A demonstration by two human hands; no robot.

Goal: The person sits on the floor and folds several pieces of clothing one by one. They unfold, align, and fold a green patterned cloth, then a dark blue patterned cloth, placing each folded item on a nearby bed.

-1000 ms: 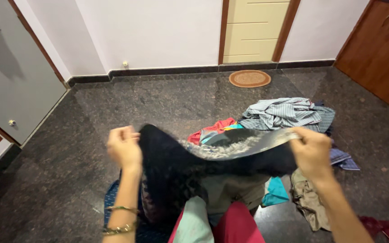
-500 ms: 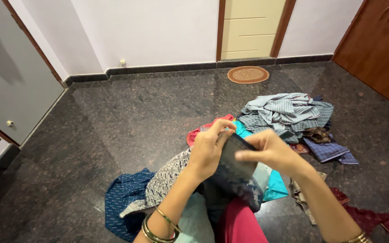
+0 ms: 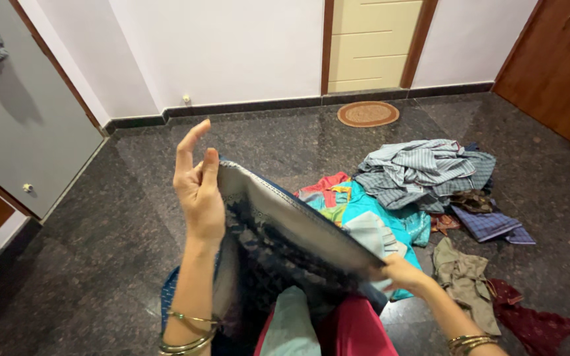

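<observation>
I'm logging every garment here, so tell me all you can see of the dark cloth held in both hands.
The dark cloth is navy blue woven fabric with a pale pattern and a wide silvery-grey border along its top edge. It is stretched slantwise, high at the left hand, low at the right hand, each gripping an end of the border. The rest hangs down over the person's lap.

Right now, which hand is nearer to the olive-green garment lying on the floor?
Right. The right hand grips the dark patterned cloth's lower corner just left of the olive-green garment; the left hand holds the upper corner, raised far off to the left.
</observation>
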